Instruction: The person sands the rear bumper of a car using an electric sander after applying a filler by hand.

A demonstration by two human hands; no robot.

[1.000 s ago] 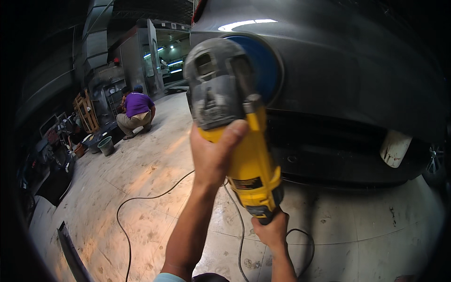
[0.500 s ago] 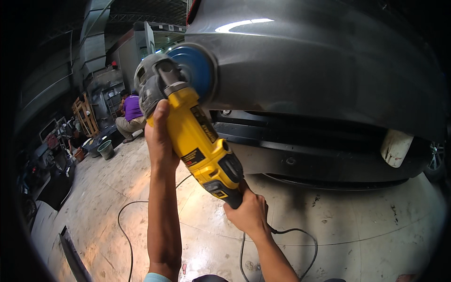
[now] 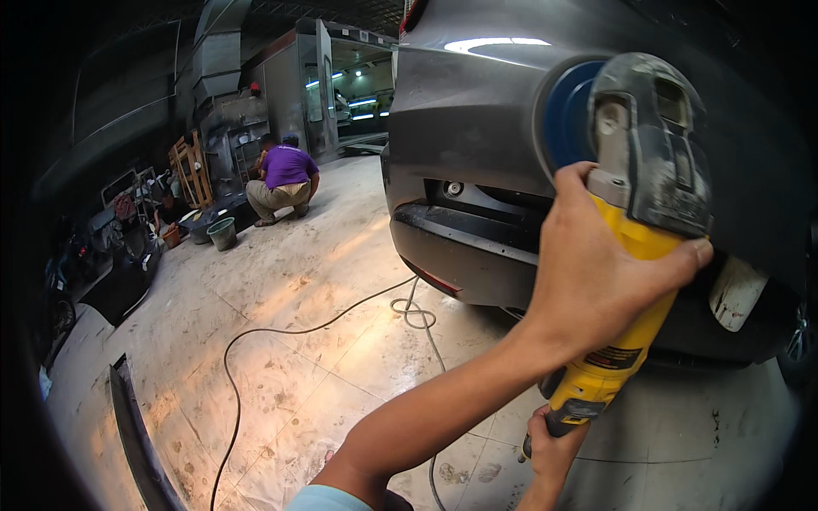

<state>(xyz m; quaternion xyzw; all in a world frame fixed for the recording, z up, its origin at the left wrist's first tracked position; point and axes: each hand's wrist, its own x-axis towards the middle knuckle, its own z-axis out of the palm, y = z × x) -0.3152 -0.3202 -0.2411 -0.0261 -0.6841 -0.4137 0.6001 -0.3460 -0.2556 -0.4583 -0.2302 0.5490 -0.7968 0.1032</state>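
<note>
A yellow and black electric polisher (image 3: pixel 641 328) with a worn grey head is in both my hands. My left hand (image 3: pixel 588 272) wraps round its front end just below the head, thumb along the right side. Lower down, my right hand (image 3: pixel 554 451) grips the black rear handle, partly hidden behind the tool. The round blue backing disc (image 3: pixel 567 119) stands on edge, its pad against or very near the dark grey car's rear bumper (image 3: pixel 469 140); contact cannot be made out.
A black cord (image 3: pixel 290 330) loops over the tiled floor (image 3: pixel 273 392). On the left lies a long dark trim strip (image 3: pixel 136 434). Farther back, a person in a purple shirt (image 3: pixel 290 168) squats near a green bucket (image 3: pixel 222 234) and wooden frames (image 3: pixel 192 175). A whitish post (image 3: pixel 734 294) shows under the bumper.
The polisher has moved right across the bumper, from its left edge toward the middle, both hands still on it. My left arm now reaches across to the right. The view has shifted too.
</note>
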